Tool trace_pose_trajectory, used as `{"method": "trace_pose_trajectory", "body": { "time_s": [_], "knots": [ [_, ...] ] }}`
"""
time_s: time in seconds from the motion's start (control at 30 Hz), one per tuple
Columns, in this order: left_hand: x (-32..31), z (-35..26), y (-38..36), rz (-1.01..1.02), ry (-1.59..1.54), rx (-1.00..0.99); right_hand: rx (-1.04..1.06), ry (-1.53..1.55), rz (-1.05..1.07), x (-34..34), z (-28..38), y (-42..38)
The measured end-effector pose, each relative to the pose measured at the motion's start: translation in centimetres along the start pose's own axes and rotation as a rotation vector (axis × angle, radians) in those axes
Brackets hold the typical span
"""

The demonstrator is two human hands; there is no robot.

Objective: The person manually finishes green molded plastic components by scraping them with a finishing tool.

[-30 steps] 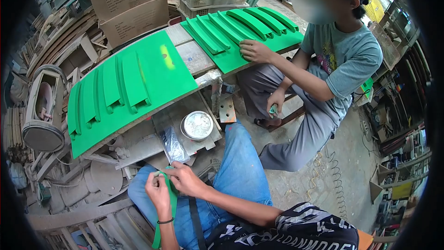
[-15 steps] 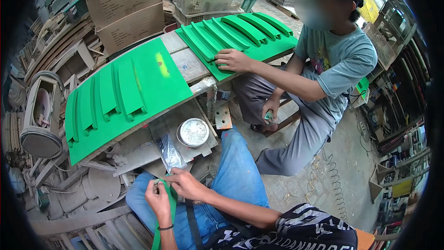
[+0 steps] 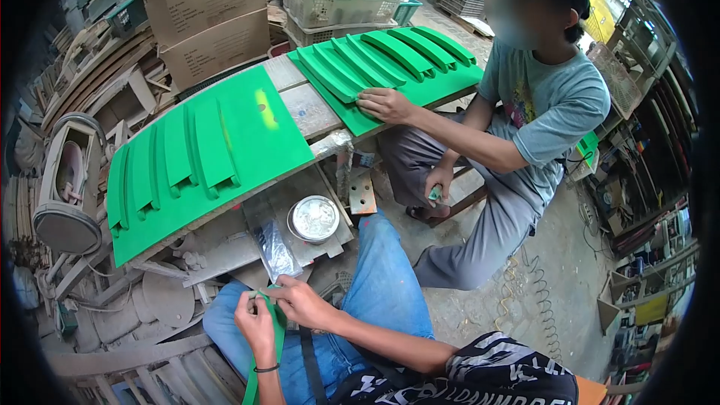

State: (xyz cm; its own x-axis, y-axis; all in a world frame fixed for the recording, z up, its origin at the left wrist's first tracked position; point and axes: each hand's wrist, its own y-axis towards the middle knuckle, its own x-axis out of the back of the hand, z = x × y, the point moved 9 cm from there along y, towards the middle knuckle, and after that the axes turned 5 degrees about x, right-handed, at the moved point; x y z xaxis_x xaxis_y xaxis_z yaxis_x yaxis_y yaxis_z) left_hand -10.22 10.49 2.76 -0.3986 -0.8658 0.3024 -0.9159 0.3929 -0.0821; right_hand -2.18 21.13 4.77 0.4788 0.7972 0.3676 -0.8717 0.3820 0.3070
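Note:
Over my lap, my left hand (image 3: 255,324) is closed around the upper end of a long green strip (image 3: 278,339), which hangs down past my wrist. My right hand (image 3: 306,304) is beside it with fingers pinched at the strip's end. A small grey-green bit shows at those fingertips, too small to name. Ahead on the bench, a green board (image 3: 262,146) carries several curved green channel pieces (image 3: 180,151). A second green board (image 3: 367,121) with more such pieces (image 3: 367,61) lies farther right.
A co-worker (image 3: 540,105) sits at the right, one hand (image 3: 384,105) on a green piece, the other (image 3: 439,182) holding a small greenish thing. A white-lidded can (image 3: 315,218) and a plastic bag (image 3: 276,249) sit below the bench. Cardboard boxes (image 3: 214,45) and crates (image 3: 337,7) stand behind.
My right hand has shifted slightly at the strip's end, while my left hand keeps its hold. The co-worker's hand on the green piece has moved a little. The view has tilted slightly.

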Motion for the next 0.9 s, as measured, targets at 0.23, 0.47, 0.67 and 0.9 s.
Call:
{"method": "trace_pose_trajectory", "body": {
  "time_s": [0.23,0.47,0.67,0.9],
  "knots": [
    [0.3,0.5,0.2,0.023,-0.026,0.036,0.002,0.019,-0.005,0.2,0.8,-0.3],
    [0.7,0.7,0.4,-0.013,-0.024,0.015,0.006,-0.024,-0.034,-0.3,1.5,-0.1],
    [0.6,0.6,0.6,-0.021,-0.016,-0.003,-0.021,-0.066,-0.006,-0.9,0.6,0.3],
    [2.0,3.3,2.1,-0.102,0.057,0.010,0.000,-0.019,0.033,-2.1,1.1,-0.8]
  ]
}}
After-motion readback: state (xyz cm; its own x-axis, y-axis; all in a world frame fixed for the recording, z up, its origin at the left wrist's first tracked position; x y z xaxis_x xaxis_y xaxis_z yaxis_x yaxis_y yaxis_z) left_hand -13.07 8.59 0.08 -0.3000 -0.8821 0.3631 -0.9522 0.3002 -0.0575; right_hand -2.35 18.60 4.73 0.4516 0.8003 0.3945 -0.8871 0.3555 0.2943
